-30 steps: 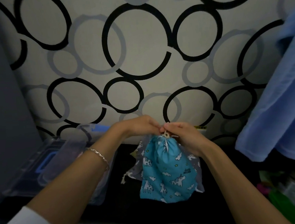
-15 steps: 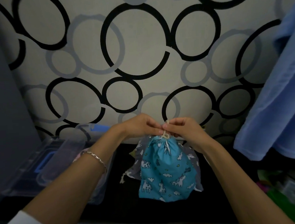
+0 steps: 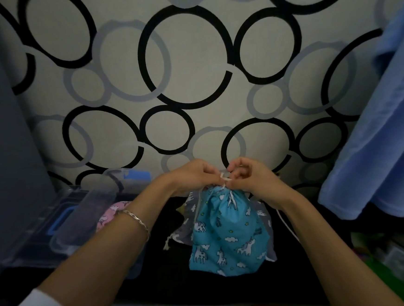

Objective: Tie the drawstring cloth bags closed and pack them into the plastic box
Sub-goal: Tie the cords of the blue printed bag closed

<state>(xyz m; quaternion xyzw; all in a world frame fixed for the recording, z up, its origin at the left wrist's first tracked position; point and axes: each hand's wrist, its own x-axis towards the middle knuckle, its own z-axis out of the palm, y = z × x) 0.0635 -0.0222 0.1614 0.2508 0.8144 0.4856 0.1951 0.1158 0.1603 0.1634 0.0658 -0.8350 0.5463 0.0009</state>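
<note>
A turquoise drawstring bag (image 3: 228, 233) printed with white unicorns stands upright on the dark surface, its neck gathered. My left hand (image 3: 193, 176) and my right hand (image 3: 248, 175) meet just above the neck, each pinching the white drawstring (image 3: 224, 178) between fingertips. A grey patterned bag (image 3: 187, 228) lies flat behind and under the turquoise one. A pink bag (image 3: 109, 214) sits inside the clear plastic box (image 3: 64, 233) at the left, partly hidden by my left forearm.
The box's clear lid with a blue handle (image 3: 135, 176) leans at the wall behind it. A blue garment (image 3: 383, 138) hangs at the right. Green and clear items (image 3: 398, 260) crowd the lower right. A wall papered with rings stands close behind.
My fingers have shifted on the drawstring above the bag's neck, and the right hand's fingers have curled in. The bag has stayed in place.
</note>
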